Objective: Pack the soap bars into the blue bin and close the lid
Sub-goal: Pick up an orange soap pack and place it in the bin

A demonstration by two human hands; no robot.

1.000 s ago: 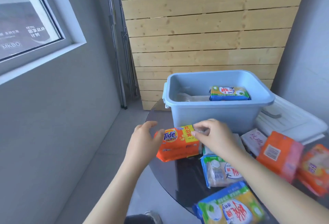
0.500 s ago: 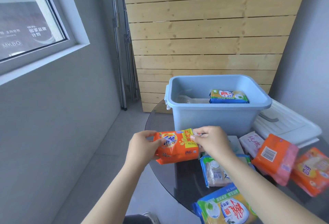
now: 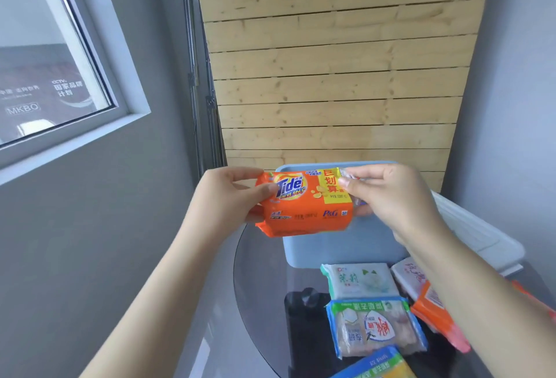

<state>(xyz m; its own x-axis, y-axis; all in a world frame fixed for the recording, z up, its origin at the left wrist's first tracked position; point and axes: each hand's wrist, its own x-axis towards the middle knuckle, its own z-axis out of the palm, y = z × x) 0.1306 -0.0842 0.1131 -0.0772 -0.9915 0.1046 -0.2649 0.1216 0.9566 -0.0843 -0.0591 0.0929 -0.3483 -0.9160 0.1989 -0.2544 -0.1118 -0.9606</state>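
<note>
An orange Tide soap pack (image 3: 304, 203) is held up in the air in front of the blue bin (image 3: 337, 245). My left hand (image 3: 228, 194) grips its left end and my right hand (image 3: 388, 194) pinches its right end. The pack and my hands hide the bin's opening and most of its front wall. On the dark round table (image 3: 258, 287) lie several more packs: a white one with green print (image 3: 358, 280), a blue-edged clear one (image 3: 373, 326), an orange one (image 3: 433, 314) and a pink-white one (image 3: 412, 275).
The white lid (image 3: 478, 233) lies on the table right of the bin, partly behind my right arm. A wooden slat wall stands behind the bin, and a grey wall with a window is at the left. The table's left edge drops to the floor.
Both hands have lifted the Tide pack from the table up to the height of the bin's rim. The camera has tilted up, so the bin's inside is hidden now.
</note>
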